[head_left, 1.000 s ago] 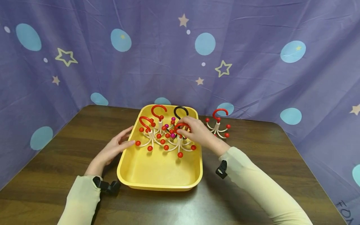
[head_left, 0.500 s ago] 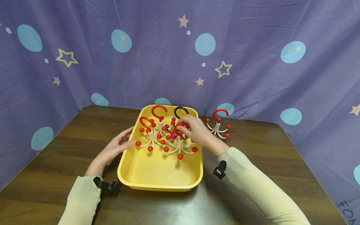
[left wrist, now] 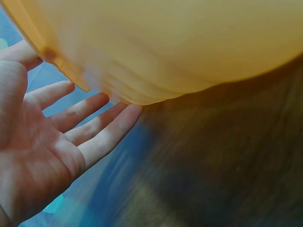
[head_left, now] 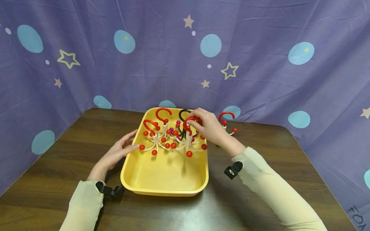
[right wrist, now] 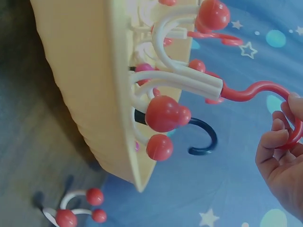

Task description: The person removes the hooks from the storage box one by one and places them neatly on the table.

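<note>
My right hand [head_left: 208, 126] pinches the red hook end of a white multi-arm hook hanger [head_left: 189, 139] tipped with red balls. In the right wrist view, this hanger [right wrist: 199, 85] is above the tray's rim, its arms partly behind the edge. The yellow tray [head_left: 164, 175] stands on the table. My left hand [head_left: 117, 152] is at its left side, thumb at the rim; the left wrist view shows the fingers [left wrist: 109, 135] straight against the outer wall. Inside the tray are two more red-and-white hangers, one nearer [head_left: 155, 138] and one farther [head_left: 165, 128], and a black hanger [head_left: 183, 111], partly hidden.
Another red-and-white hanger [head_left: 226, 113] stands on the table right of the tray, partly hidden by my right hand. A brown wooden table [head_left: 260, 166] lies beneath. A purple curtain [head_left: 162, 73] with stars and blue dots hangs behind.
My right hand has risen and shifted slightly right, lifting the hanger it pinches; half a second ago the hanger was lower in the tray. The left hand has stayed in place.
</note>
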### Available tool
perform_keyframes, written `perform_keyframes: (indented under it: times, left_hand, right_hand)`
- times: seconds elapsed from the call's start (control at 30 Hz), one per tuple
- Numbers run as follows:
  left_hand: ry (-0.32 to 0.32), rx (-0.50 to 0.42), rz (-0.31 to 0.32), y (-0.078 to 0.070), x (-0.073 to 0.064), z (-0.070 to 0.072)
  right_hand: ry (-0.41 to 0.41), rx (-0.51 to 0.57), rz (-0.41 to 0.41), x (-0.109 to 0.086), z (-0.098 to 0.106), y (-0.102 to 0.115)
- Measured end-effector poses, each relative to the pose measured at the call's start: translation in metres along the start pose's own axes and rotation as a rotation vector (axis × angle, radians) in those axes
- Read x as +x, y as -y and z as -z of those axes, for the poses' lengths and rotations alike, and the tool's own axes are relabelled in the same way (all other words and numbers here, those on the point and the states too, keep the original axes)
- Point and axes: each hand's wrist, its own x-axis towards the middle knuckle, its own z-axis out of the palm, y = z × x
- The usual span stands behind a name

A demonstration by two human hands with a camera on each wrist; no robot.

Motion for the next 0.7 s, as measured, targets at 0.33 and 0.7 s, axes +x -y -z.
perform_keyframes:
  times: [0.33,0.7]
  left_hand:
    - [-0.002,0.000,0.000,-0.004,-0.001,-0.002]
    - [-0.005,0.008,0.010,0.000,0.000,-0.001]
  right_hand:
    - [-0.061,-0.016,-0.010,-0.006,0.028,-0.002]
    - [-0.089,-0.070,-0.072,-0.023,0.048,-0.020]
